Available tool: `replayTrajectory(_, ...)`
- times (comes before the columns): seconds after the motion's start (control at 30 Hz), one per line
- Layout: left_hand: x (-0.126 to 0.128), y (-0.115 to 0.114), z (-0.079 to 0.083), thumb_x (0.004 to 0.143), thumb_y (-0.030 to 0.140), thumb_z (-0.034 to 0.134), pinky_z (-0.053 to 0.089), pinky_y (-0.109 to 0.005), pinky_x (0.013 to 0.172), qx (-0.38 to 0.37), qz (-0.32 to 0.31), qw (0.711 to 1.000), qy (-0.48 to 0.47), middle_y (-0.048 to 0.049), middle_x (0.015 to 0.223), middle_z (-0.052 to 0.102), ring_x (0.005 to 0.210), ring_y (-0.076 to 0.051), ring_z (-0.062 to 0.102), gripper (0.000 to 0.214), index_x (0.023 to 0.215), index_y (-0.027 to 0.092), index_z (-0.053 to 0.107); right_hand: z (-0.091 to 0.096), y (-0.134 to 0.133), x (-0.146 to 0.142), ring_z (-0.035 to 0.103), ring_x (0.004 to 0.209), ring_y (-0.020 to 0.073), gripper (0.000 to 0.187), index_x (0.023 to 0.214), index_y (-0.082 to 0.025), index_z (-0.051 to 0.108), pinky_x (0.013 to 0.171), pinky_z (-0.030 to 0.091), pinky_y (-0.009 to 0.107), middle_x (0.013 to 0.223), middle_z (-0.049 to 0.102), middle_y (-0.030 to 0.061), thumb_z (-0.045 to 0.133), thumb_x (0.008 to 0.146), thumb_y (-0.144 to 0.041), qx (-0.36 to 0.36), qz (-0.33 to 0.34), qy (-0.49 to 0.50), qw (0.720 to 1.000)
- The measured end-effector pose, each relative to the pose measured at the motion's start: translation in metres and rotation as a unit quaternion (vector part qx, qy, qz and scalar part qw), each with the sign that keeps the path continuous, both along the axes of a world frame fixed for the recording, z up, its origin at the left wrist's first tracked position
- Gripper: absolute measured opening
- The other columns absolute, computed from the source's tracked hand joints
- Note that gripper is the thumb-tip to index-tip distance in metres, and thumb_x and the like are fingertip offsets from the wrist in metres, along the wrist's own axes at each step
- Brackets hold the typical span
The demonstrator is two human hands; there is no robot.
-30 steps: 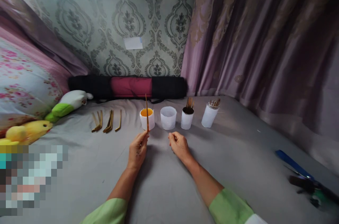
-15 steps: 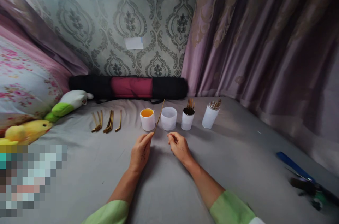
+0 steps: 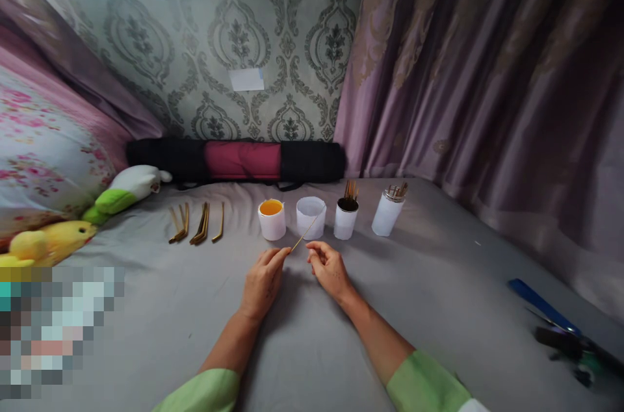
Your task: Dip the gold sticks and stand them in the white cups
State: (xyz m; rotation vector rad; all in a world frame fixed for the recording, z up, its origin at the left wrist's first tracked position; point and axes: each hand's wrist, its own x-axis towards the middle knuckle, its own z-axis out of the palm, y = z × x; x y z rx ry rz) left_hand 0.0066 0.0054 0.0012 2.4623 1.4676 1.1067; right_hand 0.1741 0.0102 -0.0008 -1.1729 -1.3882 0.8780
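Note:
A thin gold-coloured stick (image 3: 307, 231) is pinched between the thumb and fingers of my left hand (image 3: 263, 282). It slants up and right, passing in front of a translucent white cup (image 3: 311, 210). My right hand (image 3: 330, 270) hovers just right of the stick, fingers loosely curled and thumb slightly apart, with nothing visible in it. Left of the translucent cup stands a white cup with orange inside (image 3: 272, 225). On the right are a dark-mouthed white cup (image 3: 344, 227) and a taller, leaning white container (image 3: 386, 217), both holding several sticks.
Several bent gold-coloured sticks (image 3: 199, 225) lie in groups on the grey sheet (image 3: 312, 347). Behind the cups is a black and maroon roll (image 3: 242, 160). Plush toys (image 3: 129, 191) lie at left; a blue-handled tool (image 3: 543, 305) and dark objects lie at right.
The stick in my left hand has swung from nearly upright to a slant towards the right. My left hand has shifted slightly right; my right hand has barely moved.

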Motion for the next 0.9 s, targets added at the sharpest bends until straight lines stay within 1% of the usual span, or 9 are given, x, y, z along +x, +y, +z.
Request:
replayTrajectory(0.17,0.001,-0.001,0.003,0.085,0.019,0.034,0.041,-0.027,0.080,-0.004,-0.024,0.999,0.042,-0.0060,0.101,0.056,0.093,-0.016,0.050,0.033,0.114,0.021,0.049,0.000,0.000,-0.001,0.053,0.057,0.0103,0.025,0.096,-0.015,0.056,0.049,0.042,0.020,0.069,0.059,0.0024,0.045,0.077,-0.028,-0.009,0.017,0.018,1.000)
replayTrajectory(0.37,0.003,-0.001,0.007,0.083,0.016,0.035,0.042,-0.028,0.079,0.003,-0.038,0.996,0.076,-0.0061,0.097,0.056,0.090,-0.016,0.050,0.033,0.111,0.021,0.051,0.005,-0.001,-0.001,0.047,0.045,0.0064,0.027,0.097,-0.015,0.054,0.040,0.039,0.019,0.067,0.055,0.0001,0.047,0.074,-0.025,-0.036,0.036,0.070,0.996)
replayTrajectory(0.57,0.005,-0.002,0.008,0.081,0.014,0.036,0.043,-0.028,0.077,-0.002,-0.035,0.994,0.105,-0.0064,0.095,0.056,0.088,-0.016,0.050,0.032,0.109,0.019,0.052,0.014,-0.005,-0.003,0.045,0.045,0.0061,0.026,0.095,-0.014,0.054,0.036,0.035,0.017,0.065,0.053,-0.0008,0.051,0.072,-0.026,-0.063,0.044,0.098,0.992)
replayTrajectory(0.73,0.006,-0.002,0.009,0.082,0.015,0.035,0.043,-0.028,0.076,-0.007,-0.032,0.993,0.118,-0.0065,0.095,0.056,0.089,-0.016,0.049,0.032,0.109,0.019,0.052,0.013,-0.005,-0.004,0.045,0.044,0.0058,0.025,0.093,-0.014,0.053,0.034,0.033,0.015,0.065,0.054,-0.0004,0.051,0.073,-0.030,-0.071,0.051,0.112,0.990)
replayTrajectory(0.9,0.006,-0.002,0.009,0.082,0.015,0.034,0.042,-0.028,0.078,-0.009,-0.033,0.993,0.116,-0.0064,0.095,0.056,0.090,-0.016,0.049,0.032,0.110,0.019,0.051,0.010,-0.003,-0.002,0.045,0.043,0.0056,0.029,0.091,-0.015,0.053,0.030,0.030,0.014,0.066,0.053,-0.0002,0.049,0.075,-0.038,-0.074,0.055,0.113,0.989)
